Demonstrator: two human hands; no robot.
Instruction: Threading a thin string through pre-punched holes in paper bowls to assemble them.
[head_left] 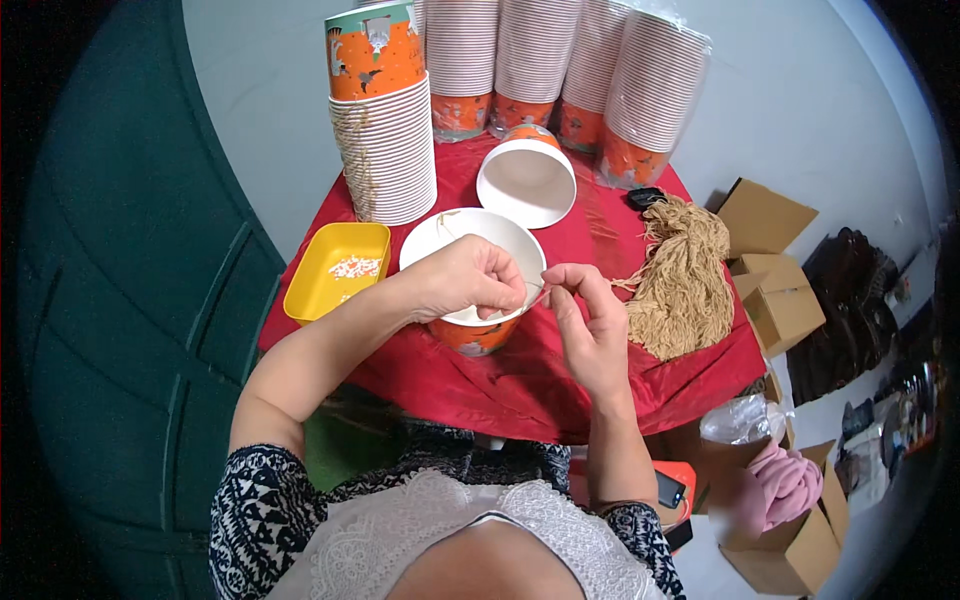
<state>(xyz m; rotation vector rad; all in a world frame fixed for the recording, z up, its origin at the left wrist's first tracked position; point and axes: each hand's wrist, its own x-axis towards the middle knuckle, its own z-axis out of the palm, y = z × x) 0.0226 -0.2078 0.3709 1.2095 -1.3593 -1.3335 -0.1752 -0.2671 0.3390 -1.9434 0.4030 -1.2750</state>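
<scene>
An orange paper bucket (pixel 470 335) with a white inside stands on the red tablecloth (pixel 520 380) in front of me. My left hand (pixel 462 278) lies over its near rim, fingers pinched at the edge. My right hand (pixel 590 325) is just to the right of the rim, thumb and forefinger pinching a thin tan string (pixel 538 296) that runs between both hands. A second bucket (pixel 527 180) lies tipped behind, its white inside facing me.
A yellow tray (pixel 322 285) with small white pieces sits at the left. A bundle of tan strings (pixel 685 275) lies at the right. Tall stacks of orange buckets (pixel 385 140) line the back. Cardboard boxes (pixel 780 300) and pink cloth (pixel 790 485) stand on the floor at the right.
</scene>
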